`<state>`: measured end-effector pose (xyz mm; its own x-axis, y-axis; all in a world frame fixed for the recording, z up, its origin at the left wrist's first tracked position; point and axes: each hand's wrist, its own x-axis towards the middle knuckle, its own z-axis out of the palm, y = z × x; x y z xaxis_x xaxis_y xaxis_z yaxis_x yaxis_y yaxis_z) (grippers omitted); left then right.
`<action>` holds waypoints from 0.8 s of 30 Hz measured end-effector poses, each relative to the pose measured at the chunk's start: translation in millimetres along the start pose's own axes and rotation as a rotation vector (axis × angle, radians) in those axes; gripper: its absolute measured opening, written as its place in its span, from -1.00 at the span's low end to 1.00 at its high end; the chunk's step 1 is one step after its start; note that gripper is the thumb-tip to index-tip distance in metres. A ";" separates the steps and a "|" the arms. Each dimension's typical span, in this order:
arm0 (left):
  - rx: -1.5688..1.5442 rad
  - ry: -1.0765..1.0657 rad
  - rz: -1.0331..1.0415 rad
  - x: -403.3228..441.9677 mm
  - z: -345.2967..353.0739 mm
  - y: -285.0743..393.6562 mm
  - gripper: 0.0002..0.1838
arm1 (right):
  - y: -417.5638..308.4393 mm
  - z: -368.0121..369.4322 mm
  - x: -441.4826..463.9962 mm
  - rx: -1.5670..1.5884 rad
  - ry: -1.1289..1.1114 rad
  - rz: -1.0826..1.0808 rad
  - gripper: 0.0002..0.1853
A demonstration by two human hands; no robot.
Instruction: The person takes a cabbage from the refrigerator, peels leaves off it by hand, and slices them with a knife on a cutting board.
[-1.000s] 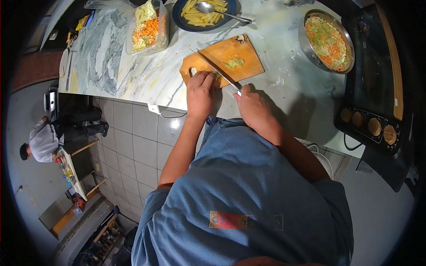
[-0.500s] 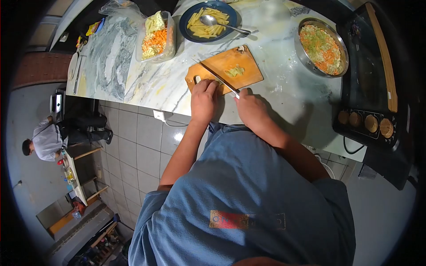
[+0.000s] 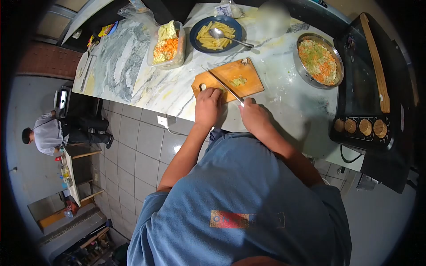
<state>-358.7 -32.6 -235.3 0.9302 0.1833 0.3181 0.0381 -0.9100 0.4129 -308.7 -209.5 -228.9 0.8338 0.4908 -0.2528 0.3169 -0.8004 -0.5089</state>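
Observation:
A wooden cutting board (image 3: 250,80) lies on the marble counter, with a small pile of pale green pieces (image 3: 238,81) on it. My right hand (image 3: 255,116) is closed round the handle of a knife (image 3: 224,84), whose blade slants up and left across the board. My left hand (image 3: 207,105) rests at the board's near left part, fingers curled and pressed together beside the blade. A bit of green shows by its fingertips, mostly hidden by the fingers. A small dark-and-pale scrap (image 3: 244,61) sits at the board's far edge.
Behind the board stands a blue plate (image 3: 194,39) of pale strips with a spoon (image 3: 235,41). A plastic container (image 3: 181,53) of shredded vegetables is left of it, a metal bowl (image 3: 301,70) of shreds right, beside a black oven (image 3: 361,113). Another person (image 3: 46,133) stands far left.
The view has shifted, so the counter and its objects sit lower in the picture. Both hands keep about the same places at the board, the knife still in my right hand.

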 end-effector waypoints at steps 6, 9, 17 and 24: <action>-0.026 0.094 0.027 -0.4 5.2 -1.3 -0.90 | 7.8 -2.3 -8.4 -0.043 0.014 0.050 -0.63; -0.008 0.068 -0.003 -0.1 3.8 -1.6 -0.88 | 9.3 -7.0 -8.4 -0.069 0.057 0.040 -0.63; 0.045 0.043 0.021 0.7 -3.3 2.4 -0.68 | 4.7 -21.0 -12.5 -0.118 0.095 0.012 -0.60; 0.080 -0.060 0.012 2.4 -5.2 2.8 -0.55 | 6.5 -16.8 -13.3 -0.097 0.203 -0.040 -0.60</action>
<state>-358.2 -32.8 -229.0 0.9510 0.1514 0.2698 0.0533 -0.9392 0.3392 -310.0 -227.0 -215.1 0.8903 0.4516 -0.0586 0.3855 -0.8159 -0.4309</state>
